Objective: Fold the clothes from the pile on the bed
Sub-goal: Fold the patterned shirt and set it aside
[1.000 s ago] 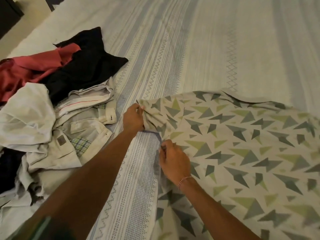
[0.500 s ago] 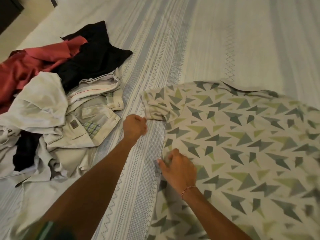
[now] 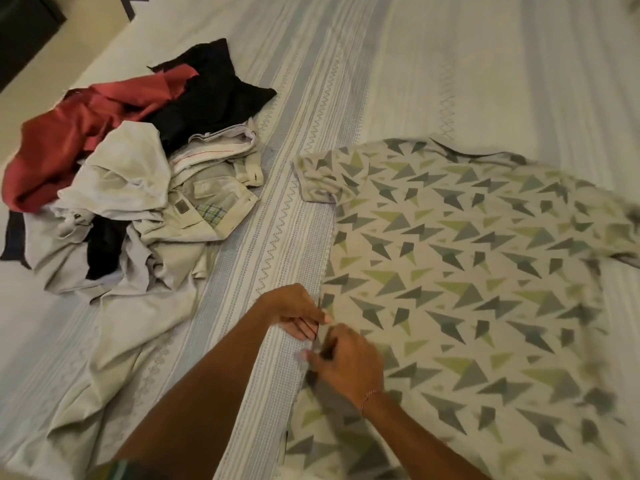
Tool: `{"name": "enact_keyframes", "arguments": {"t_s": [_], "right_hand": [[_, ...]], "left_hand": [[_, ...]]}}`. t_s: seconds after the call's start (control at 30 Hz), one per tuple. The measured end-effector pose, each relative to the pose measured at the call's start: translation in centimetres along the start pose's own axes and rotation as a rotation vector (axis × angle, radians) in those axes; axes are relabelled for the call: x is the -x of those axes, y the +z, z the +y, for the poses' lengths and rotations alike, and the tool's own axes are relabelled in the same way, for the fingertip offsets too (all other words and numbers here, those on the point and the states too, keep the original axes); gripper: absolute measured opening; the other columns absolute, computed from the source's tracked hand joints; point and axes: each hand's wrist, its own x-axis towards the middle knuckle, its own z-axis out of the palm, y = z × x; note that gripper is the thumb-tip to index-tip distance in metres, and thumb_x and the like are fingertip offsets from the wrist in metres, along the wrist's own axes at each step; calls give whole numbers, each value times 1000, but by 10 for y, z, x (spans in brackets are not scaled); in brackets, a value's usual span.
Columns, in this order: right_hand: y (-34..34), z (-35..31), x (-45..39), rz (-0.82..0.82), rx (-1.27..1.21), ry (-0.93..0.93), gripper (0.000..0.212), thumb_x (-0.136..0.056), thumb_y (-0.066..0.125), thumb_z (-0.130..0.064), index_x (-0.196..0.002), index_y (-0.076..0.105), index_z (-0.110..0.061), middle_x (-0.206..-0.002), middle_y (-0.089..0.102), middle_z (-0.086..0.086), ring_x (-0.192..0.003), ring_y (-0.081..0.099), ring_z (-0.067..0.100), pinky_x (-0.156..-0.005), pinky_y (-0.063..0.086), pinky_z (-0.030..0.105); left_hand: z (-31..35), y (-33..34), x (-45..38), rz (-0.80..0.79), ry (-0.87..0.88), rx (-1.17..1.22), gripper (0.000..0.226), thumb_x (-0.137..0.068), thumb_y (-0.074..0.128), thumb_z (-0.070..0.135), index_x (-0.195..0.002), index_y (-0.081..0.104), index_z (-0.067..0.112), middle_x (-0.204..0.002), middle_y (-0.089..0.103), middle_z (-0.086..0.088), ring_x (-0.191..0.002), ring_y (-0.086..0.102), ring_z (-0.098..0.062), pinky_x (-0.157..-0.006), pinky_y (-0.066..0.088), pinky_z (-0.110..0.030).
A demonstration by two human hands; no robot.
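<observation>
The shirt (image 3: 467,271) lies flat on the bed (image 3: 450,64) for folding; left hand (image 3: 294,311) and right hand (image 3: 346,365) both pinch its side seam, likely to fold it; the pile (image 3: 138,174) waits beside.

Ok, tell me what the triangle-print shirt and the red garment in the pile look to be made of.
Triangle-print shirt: looks like soft matte knit, probably cotton jersey; it lies limp and flat with no shine. Red garment: seemingly a smoother woven cloth, with a faint sheen along its folds; the fibre cannot be told.
</observation>
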Motion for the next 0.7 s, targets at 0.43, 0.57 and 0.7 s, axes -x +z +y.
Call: {"name": "enact_keyframes", "arguments": {"t_s": [0.43,0.57,0.7], "right_hand": [[79,-1,119,130,297,-335,32,-63,85,-19,-86,63,-19,-76,62,-2,-59,58,13,-43,46,26],[84,0,137,48,279,-318,34,-74,75,-28,-103,60,-17,-93,62,3,-75,61,20,-54,48,30],[62,-3,116,-226,-80,-196,22,-95,52,-26,-104,68,-13,-95,72,3,-82,68,20,-70,52,29]], "left_hand": [[-93,83,35,465,214,146,26,-78,86,14,-79,63,2,-80,72,-17,-68,69,-25,-65,63,-45],[-119,92,43,546,197,162,30,-81,84,18,-86,67,-6,-80,74,-17,-75,73,-31,-64,63,-47],[-129,102,45,712,256,-26,29,-74,87,28,-65,62,15,-63,69,-2,-60,70,-23,-61,61,-42]]}}
